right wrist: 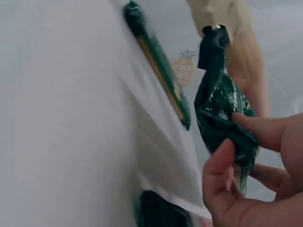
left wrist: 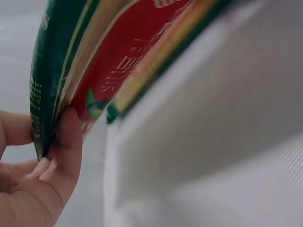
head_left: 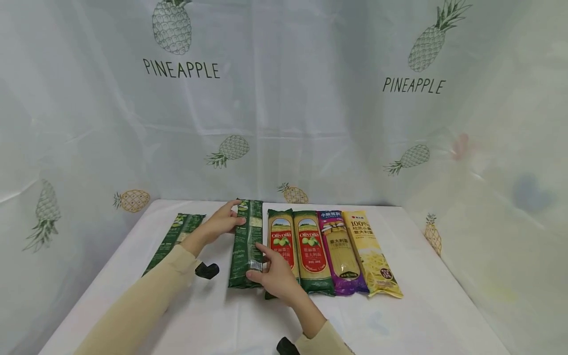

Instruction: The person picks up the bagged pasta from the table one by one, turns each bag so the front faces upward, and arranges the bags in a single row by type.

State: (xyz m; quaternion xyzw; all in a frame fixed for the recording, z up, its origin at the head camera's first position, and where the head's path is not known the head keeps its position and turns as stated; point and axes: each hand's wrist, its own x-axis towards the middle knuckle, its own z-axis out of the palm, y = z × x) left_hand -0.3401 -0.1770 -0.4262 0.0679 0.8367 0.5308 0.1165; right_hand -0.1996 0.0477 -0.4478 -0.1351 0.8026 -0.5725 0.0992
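Between both hands is a green pasta packet (head_left: 246,246), its printed back facing up in the head view. My left hand (head_left: 220,222) pinches its far end; in the left wrist view the thumb and fingers (left wrist: 68,142) grip the packet's edge, and its red front label shows. With thumb and fingertips, my right hand (head_left: 278,276) holds the near right side; the right wrist view shows them pinching the crumpled green wrapper (right wrist: 222,104). Just right of it lies a red-labelled pasta packet (head_left: 282,241), partly covered by the right hand.
A second red-labelled packet (head_left: 314,251), a purple noodle packet (head_left: 341,251) and a yellow pasta packet (head_left: 372,251) lie side by side to the right. Another green packet (head_left: 170,239) lies at the left, partly behind the left forearm. A pineapple-print curtain (head_left: 310,123) hangs behind the white table (head_left: 426,305).
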